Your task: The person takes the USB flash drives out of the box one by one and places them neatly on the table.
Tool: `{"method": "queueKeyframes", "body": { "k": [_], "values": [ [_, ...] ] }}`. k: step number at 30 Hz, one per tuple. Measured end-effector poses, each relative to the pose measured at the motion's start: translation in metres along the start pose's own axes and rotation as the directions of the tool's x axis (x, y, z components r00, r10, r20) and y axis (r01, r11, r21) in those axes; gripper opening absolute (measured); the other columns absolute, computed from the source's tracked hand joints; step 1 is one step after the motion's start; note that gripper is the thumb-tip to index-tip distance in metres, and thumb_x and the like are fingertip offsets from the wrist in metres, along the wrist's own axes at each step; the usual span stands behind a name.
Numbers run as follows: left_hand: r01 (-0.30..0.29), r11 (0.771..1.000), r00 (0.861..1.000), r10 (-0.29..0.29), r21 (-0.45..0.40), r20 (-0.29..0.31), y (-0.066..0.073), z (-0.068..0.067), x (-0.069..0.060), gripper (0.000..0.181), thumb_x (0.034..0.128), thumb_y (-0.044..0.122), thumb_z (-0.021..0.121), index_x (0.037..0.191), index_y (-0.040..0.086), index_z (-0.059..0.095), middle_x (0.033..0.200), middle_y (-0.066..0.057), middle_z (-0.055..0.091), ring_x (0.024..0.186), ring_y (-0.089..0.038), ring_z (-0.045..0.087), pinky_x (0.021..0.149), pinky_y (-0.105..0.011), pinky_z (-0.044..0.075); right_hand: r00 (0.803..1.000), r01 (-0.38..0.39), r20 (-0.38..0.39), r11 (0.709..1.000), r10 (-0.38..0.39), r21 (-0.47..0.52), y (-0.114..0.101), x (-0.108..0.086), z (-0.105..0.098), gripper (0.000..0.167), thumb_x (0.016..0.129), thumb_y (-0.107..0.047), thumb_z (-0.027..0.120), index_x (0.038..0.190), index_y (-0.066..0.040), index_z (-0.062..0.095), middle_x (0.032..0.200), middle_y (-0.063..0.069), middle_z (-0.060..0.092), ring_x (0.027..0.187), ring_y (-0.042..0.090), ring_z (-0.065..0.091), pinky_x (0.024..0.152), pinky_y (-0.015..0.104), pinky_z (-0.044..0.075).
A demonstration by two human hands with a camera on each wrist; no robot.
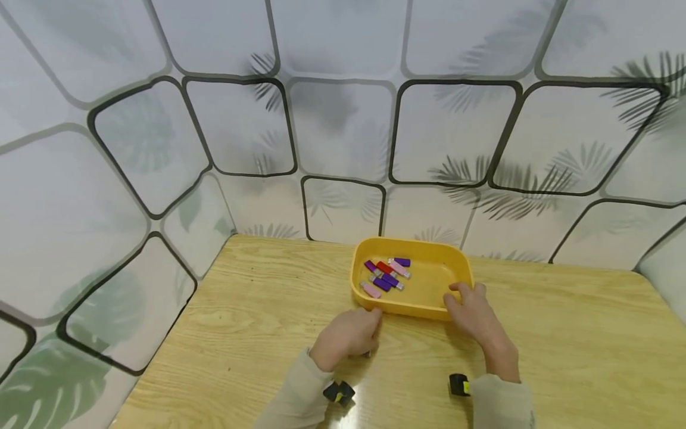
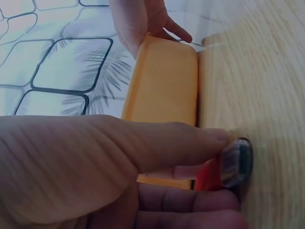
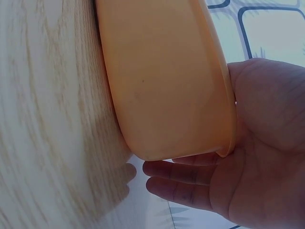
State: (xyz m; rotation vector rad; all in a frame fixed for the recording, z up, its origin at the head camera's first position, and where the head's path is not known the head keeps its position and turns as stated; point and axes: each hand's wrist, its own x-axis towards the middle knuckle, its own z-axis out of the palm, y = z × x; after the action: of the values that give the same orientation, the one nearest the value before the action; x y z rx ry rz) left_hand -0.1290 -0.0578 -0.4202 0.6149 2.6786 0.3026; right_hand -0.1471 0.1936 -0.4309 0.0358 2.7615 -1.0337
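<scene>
A yellow plastic tray (image 1: pixel 429 271) stands on the table, with several USB sticks, such as a red one (image 1: pixel 384 268), loose in its left half. My left hand (image 1: pixel 348 336) is just in front of the tray's near left side. In the left wrist view its thumb and fingers pinch a red USB stick (image 2: pixel 209 174) with its metal plug outward, close above the tabletop; fingers partly cover it. At the tray's near right corner, my right hand (image 1: pixel 474 310) grips the rim, thumb side over the edge and several fingers (image 3: pixel 181 188) along the outer end wall.
The light wood table (image 1: pixel 257 298) reaches a patterned wall covering (image 1: pixel 343 131) right behind the tray. Black devices with yellow marks, one by the left wrist (image 1: pixel 339 393) and one by the right wrist (image 1: pixel 459 385), sit beside the sleeves.
</scene>
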Motion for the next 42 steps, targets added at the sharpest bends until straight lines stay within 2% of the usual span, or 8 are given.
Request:
{"method": "queueKeyframes", "body": {
  "k": [5, 13, 20, 25, 31, 34, 37, 42],
  "values": [
    [0.009, 0.999, 1.000, -0.009, -0.051, -0.013, 0.000, 0.004, 0.004, 0.018, 0.0913, 0.012, 0.065, 0.107, 0.010, 0.056, 0.070, 0.000, 0.052, 0.043, -0.009, 0.050, 0.042, -0.024, 0.040, 1.000, 0.005, -0.007, 1.000, -0.005, -0.003, 0.000, 0.001, 0.000, 0.049, 0.102, -0.025, 0.042, 0.135, 0.010, 0.045, 0.130, 0.037, 0.024, 0.104, 0.047, 0.051, 0.094, 0.061, 0.041],
    [-0.007, 0.995, 0.999, 0.003, -0.096, -0.043, 0.000, 0.006, 0.007, 0.014, 0.0904, 0.012, 0.066, 0.091, 0.012, 0.052, 0.067, 0.002, 0.051, 0.039, -0.008, 0.047, 0.038, -0.021, 0.038, 1.000, 0.002, -0.005, 1.000, -0.002, 0.003, 0.000, 0.000, 0.000, 0.049, 0.103, -0.026, 0.042, 0.136, 0.010, 0.045, 0.130, 0.037, 0.024, 0.103, 0.046, 0.051, 0.093, 0.060, 0.042],
    [0.015, 0.998, 0.999, -0.016, -0.062, -0.030, 0.003, 0.003, 0.008, 0.019, 0.0947, 0.023, 0.065, 0.104, 0.008, 0.057, 0.067, 0.002, 0.053, 0.042, -0.010, 0.050, 0.041, -0.024, 0.040, 1.000, 0.013, -0.019, 1.000, -0.013, 0.002, 0.000, 0.001, -0.001, 0.049, 0.103, -0.026, 0.042, 0.136, 0.010, 0.045, 0.128, 0.036, 0.026, 0.101, 0.045, 0.052, 0.092, 0.059, 0.042],
    [-0.001, 1.000, 1.000, 0.002, 0.026, -0.020, 0.005, -0.007, 0.000, 0.038, 0.0972, 0.032, 0.062, 0.124, 0.006, 0.056, 0.071, 0.001, 0.053, 0.056, -0.011, 0.050, 0.052, -0.027, 0.042, 1.000, 0.019, -0.019, 1.000, -0.019, 0.007, 0.001, 0.000, 0.000, 0.048, 0.102, -0.025, 0.043, 0.134, 0.011, 0.046, 0.127, 0.036, 0.027, 0.101, 0.045, 0.052, 0.092, 0.059, 0.043],
    [-0.037, 0.999, 0.998, 0.037, -0.003, -0.047, -0.003, -0.031, -0.013, 0.018, 0.1000, 0.024, 0.056, 0.110, 0.009, 0.056, 0.066, 0.001, 0.046, 0.055, -0.012, 0.042, 0.051, -0.027, 0.037, 1.000, 0.020, -0.013, 1.000, -0.019, 0.014, -0.001, -0.001, -0.002, 0.050, 0.103, -0.025, 0.042, 0.136, 0.011, 0.044, 0.131, 0.039, 0.024, 0.105, 0.047, 0.051, 0.092, 0.060, 0.042],
    [-0.072, 0.997, 0.987, 0.068, -0.023, -0.144, -0.012, -0.042, -0.013, 0.011, 0.1009, 0.020, 0.053, 0.096, 0.010, 0.055, 0.065, 0.001, 0.042, 0.055, -0.012, 0.040, 0.050, -0.026, 0.035, 1.000, 0.015, -0.004, 1.000, -0.015, 0.019, 0.000, 0.001, -0.003, 0.051, 0.103, -0.026, 0.041, 0.138, 0.011, 0.043, 0.132, 0.039, 0.022, 0.104, 0.047, 0.050, 0.091, 0.060, 0.042],
    [-0.096, 0.995, 0.961, 0.089, -0.015, -0.263, -0.017, -0.046, -0.007, 0.015, 0.1013, 0.019, 0.054, 0.088, 0.011, 0.051, 0.064, 0.002, 0.041, 0.055, -0.011, 0.040, 0.049, -0.025, 0.033, 1.000, 0.012, 0.006, 1.000, -0.012, 0.027, 0.001, 0.002, -0.003, 0.051, 0.103, -0.028, 0.041, 0.138, 0.010, 0.043, 0.133, 0.038, 0.021, 0.105, 0.047, 0.050, 0.091, 0.059, 0.042],
    [-0.130, 0.990, 0.917, 0.138, 0.047, -0.373, -0.015, -0.039, 0.015, 0.012, 0.0996, 0.021, 0.059, 0.098, 0.009, 0.058, 0.078, 0.000, 0.051, 0.063, -0.012, 0.045, 0.053, -0.024, 0.039, 1.000, 0.017, 0.013, 0.999, -0.017, 0.041, 0.002, 0.000, 0.000, 0.050, 0.103, -0.026, 0.043, 0.137, 0.010, 0.043, 0.134, 0.039, 0.019, 0.107, 0.048, 0.049, 0.093, 0.060, 0.041]
  ]
}}
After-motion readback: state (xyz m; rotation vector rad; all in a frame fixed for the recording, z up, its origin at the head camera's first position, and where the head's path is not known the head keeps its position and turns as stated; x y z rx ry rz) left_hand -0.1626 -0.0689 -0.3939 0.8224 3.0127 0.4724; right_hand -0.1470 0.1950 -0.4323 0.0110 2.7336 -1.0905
